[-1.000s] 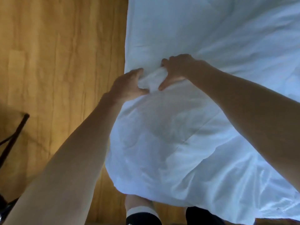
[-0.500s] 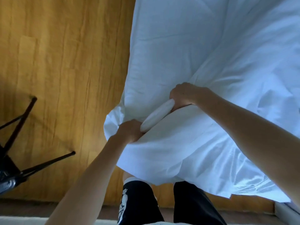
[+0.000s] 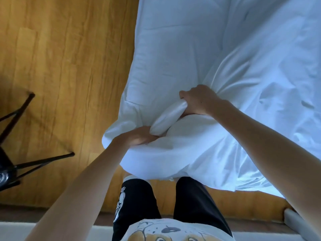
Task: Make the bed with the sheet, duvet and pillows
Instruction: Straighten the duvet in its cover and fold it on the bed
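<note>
A white duvet (image 3: 199,54) spreads across the upper right of the head view and hangs down in front of my legs. Its near edge is bunched into a taut roll (image 3: 167,120) stretched between my two hands. My left hand (image 3: 139,138) grips the lower left end of that roll, fingers curled into the fabric. My right hand (image 3: 198,100) grips the upper right end, knuckles up, with creases radiating from it. Sheet and pillows cannot be told apart from the duvet here.
Wooden floor (image 3: 60,66) fills the left half. Black metal legs of a chair or stand (image 3: 26,136) sit at the left edge. My legs in black shorts (image 3: 139,202) stand below the duvet, and a pale rug edge (image 3: 17,228) runs along the bottom.
Both hands pulled the duvet edge toward my body and spread apart, stretching the bunched fabric into a roll. The view tilted down, showing my legs and the black metal legs.
</note>
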Available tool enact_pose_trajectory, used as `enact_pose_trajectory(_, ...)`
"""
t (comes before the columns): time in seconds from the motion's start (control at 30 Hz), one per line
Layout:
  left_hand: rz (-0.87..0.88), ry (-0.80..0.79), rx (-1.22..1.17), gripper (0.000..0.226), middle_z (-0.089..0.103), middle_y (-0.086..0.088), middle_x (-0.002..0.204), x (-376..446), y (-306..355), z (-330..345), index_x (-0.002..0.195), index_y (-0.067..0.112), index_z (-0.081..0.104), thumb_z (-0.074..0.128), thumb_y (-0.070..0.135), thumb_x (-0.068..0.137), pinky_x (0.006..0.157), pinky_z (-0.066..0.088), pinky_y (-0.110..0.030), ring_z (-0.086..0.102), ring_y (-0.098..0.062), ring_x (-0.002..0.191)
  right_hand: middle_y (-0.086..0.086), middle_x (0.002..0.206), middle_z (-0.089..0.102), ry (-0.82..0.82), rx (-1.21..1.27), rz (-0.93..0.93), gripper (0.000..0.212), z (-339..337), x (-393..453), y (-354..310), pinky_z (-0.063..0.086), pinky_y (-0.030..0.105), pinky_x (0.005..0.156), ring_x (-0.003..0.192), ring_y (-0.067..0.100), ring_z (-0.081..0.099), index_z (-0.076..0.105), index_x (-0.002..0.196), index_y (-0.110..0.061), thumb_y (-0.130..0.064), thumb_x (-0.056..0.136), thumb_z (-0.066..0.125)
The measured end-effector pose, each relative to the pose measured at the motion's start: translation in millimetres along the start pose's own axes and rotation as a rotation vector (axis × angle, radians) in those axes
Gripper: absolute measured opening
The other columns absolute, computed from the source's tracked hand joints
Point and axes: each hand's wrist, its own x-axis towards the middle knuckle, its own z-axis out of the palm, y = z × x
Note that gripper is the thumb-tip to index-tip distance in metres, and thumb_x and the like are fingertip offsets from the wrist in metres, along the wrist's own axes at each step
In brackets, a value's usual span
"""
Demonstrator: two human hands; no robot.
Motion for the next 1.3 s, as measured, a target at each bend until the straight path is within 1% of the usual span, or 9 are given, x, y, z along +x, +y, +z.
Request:
enact_pose_trajectory(0.1,0.035,-0.013,-0.069,0.025,0.065,0.005,0.094,-32,10,25,0.098,0.029,0.060,0.065,0.049,0.084,0.071,0.045,-0.024,0.061,-0.016,0.088,0.007,0.083,0.067,0.071,0.016,-0.008,0.060,2,-37,-1,0.033,0.031,0.074,0.081,0.029,0.061,0.053,0.113,-0.018,-0.065,0.076,0.062)
enact_pose_trajectory(0.27,0.007,0.238,0.140,0.038,0.045,0.005,0.060,-80,44,89,0.064,0.019,0.043,0.067,0.044,0.079,0.053,0.033,-0.028,0.048,-0.017,0.057,0.007,0.094,0.071,0.170,-0.017,-0.064,0.064,14,-95,8,0.036,0.034,0.091,0.092,0.029,0.064,0.057,0.122,-0.020,-0.058,0.072,0.069)
enact_pose_trajectory(0.47,0.081,0.595,0.420,0.025,0.051,0.006,0.065,-93,83,200,0.077,0.019,0.049,0.059,0.041,0.083,0.058,0.037,-0.024,0.054,-0.019,0.065,0.007,0.090,0.068,0.131,-0.051,-0.162,0.046,46,-175,46,0.038,0.035,0.084,0.088,0.030,0.064,0.069,0.101,-0.019,-0.052,0.071,0.055)
enact_pose_trajectory(0.73,-0.058,0.702,0.468,0.018,0.065,0.001,0.079,-43,155,371,0.082,0.021,0.048,0.057,0.037,0.083,0.063,0.047,-0.028,0.065,-0.023,0.078,0.000,0.106,0.063,0.063,-0.098,-0.188,0.044,148,-281,134,0.032,0.030,0.094,0.105,0.024,0.054,0.058,0.124,-0.026,-0.010,0.083,0.052)
enact_pose_trajectory(0.9,-0.079,0.697,0.401,0.017,0.066,-0.001,0.085,-23,245,485,0.085,0.021,0.045,0.055,0.035,0.086,0.064,0.042,-0.029,0.064,-0.026,0.085,0.003,0.075,0.061,0.223,-0.112,-0.197,0.038,198,-363,219,0.037,0.035,0.079,0.075,0.028,0.059,0.071,0.092,-0.020,0.001,0.060,0.071)
enact_pose_trajectory(1.0,-0.048,0.649,0.420,0.027,0.065,-0.002,0.073,-14,298,541,0.081,0.018,0.053,0.072,0.034,0.074,0.055,0.038,-0.026,0.065,-0.025,0.070,0.005,0.067,0.057,0.322,-0.111,-0.225,0.043,217,-401,271,0.039,0.035,0.074,0.064,0.028,0.056,0.070,0.082,-0.014,0.009,0.047,0.073)
enact_pose_trajectory(1.1,0.045,0.485,0.697,0.052,0.061,-0.011,0.088,1,319,586,0.105,0.004,0.064,0.079,0.027,0.061,0.063,0.049,-0.027,0.063,-0.024,0.077,0.017,0.092,0.065,0.400,-0.124,-0.177,0.049,250,-437,307,0.051,0.047,0.088,0.087,0.036,0.063,0.070,0.099,-0.009,0.014,0.056,0.065)
enact_pose_trajectory(1.2,0.100,0.149,0.694,0.048,0.043,-0.016,0.127,22,317,610,0.136,0.007,0.036,0.049,0.019,0.091,0.094,0.039,-0.039,0.046,-0.033,0.116,0.020,0.151,0.031,0.007,-0.070,0.001,0.075,291,-470,315,0.024,0.045,0.116,0.140,0.031,0.031,0.042,0.142,-0.015,-0.002,0.074,0.070)
enact_pose_trajectory(1.3,0.170,0.325,0.581,0.034,0.054,-0.006,0.120,31,314,593,0.127,0.014,0.047,0.043,0.027,0.096,0.092,0.043,-0.036,0.053,-0.026,0.113,0.007,0.158,0.017,-0.092,0.237,0.167,0.060,325,-477,300,0.012,0.032,0.118,0.145,0.022,0.015,0.029,0.149,-0.021,-0.009,0.093,0.049)
